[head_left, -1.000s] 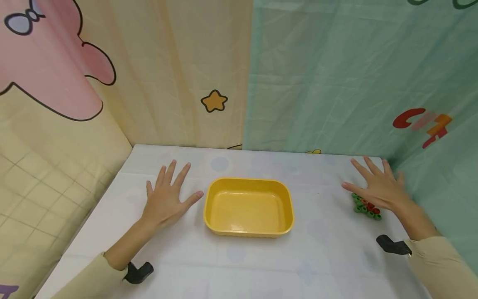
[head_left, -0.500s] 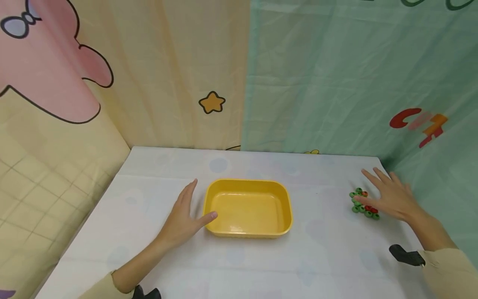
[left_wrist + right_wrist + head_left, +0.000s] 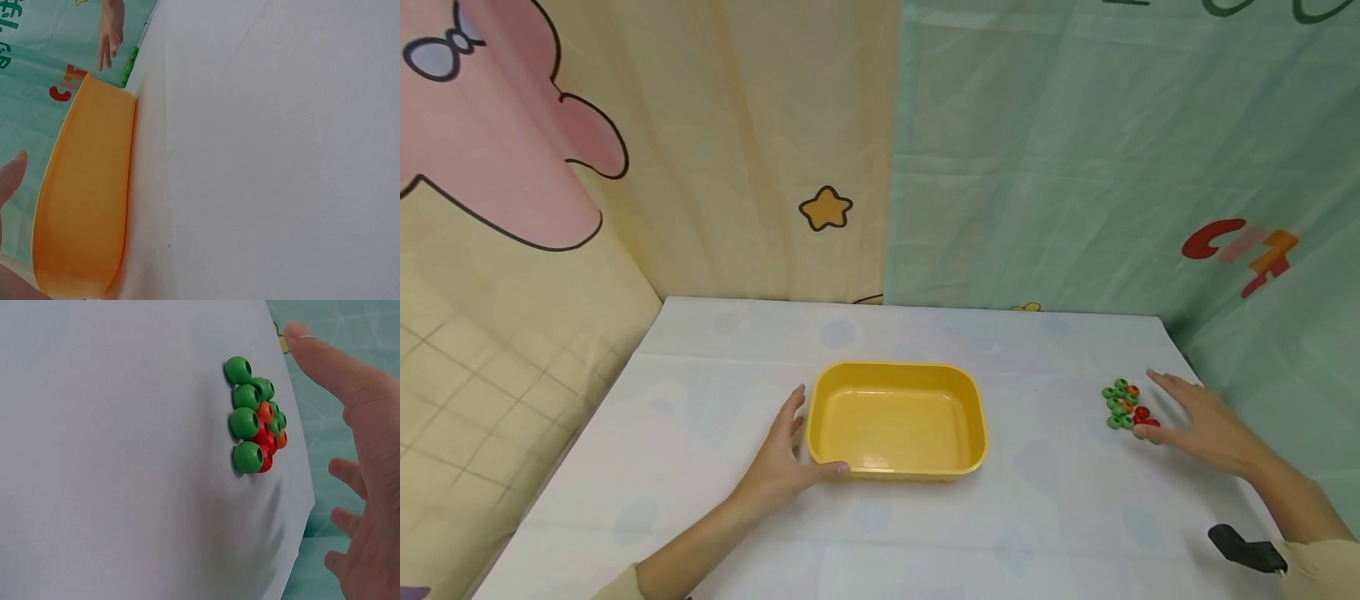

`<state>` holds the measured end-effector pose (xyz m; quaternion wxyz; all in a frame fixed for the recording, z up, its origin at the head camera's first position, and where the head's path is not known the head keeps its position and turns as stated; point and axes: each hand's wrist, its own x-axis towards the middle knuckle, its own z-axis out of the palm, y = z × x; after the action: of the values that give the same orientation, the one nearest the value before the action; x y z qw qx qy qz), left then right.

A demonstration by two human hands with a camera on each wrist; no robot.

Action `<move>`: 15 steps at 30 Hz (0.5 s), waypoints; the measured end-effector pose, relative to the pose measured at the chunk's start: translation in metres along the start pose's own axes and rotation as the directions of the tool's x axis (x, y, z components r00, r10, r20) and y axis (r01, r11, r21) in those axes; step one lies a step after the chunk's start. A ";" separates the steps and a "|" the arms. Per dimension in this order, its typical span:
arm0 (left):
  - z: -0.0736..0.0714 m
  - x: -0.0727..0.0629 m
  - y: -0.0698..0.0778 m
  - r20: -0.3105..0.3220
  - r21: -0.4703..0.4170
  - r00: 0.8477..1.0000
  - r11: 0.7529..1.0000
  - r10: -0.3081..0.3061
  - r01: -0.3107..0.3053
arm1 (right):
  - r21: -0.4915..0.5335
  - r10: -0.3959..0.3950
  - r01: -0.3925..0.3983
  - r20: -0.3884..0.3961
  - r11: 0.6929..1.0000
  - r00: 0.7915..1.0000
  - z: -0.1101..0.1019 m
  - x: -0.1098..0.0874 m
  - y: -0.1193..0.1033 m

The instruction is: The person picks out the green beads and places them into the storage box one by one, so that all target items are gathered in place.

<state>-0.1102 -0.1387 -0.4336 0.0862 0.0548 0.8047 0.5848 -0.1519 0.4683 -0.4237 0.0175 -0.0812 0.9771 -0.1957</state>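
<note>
A yellow rectangular tray sits on the white-covered table. My left hand is at its left end, thumb near the front left corner and fingers beside the left wall. In the left wrist view a gap shows between one digit and the tray's wall; firm contact cannot be told. On the right lies a cluster of green, red and orange beads with holes. My right hand hovers just right of them, fingers spread, holding nothing. In the head view its thumb covers some beads.
A printed curtain stands behind the table and along its right side. The table's left edge slopes toward the front. White cloth stretches between tray and beads.
My left hand has come in from the left to the tray's left end. The right hand has drawn back from above the beads and lowered beside them. Tray and beads have stayed put.
</note>
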 end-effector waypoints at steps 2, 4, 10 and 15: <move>0.001 0.000 -0.003 0.035 -0.136 0.999 0.991 -0.005 0.010 | 0.026 0.034 -0.035 0.030 0.999 0.999 0.001 -0.005 0.003; 0.002 0.000 -0.006 0.068 -0.263 0.998 0.965 -0.008 0.025 | 0.041 0.065 -0.068 0.065 0.997 0.996 0.003 -0.010 0.006; 0.002 -0.002 -0.008 0.094 -0.389 0.996 0.920 -0.008 0.044 | 0.016 0.108 -0.109 0.067 0.994 0.992 0.011 -0.023 0.020; 0.005 -0.002 -0.008 0.076 -0.391 0.996 0.918 -0.036 0.063 | 0.004 0.121 -0.121 0.042 0.993 0.992 0.016 -0.031 0.031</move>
<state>-0.1070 -0.1370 -0.4420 0.1372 0.0360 0.6689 0.7297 -0.1253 0.4953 -0.4502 0.0502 -0.0257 0.9791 -0.1957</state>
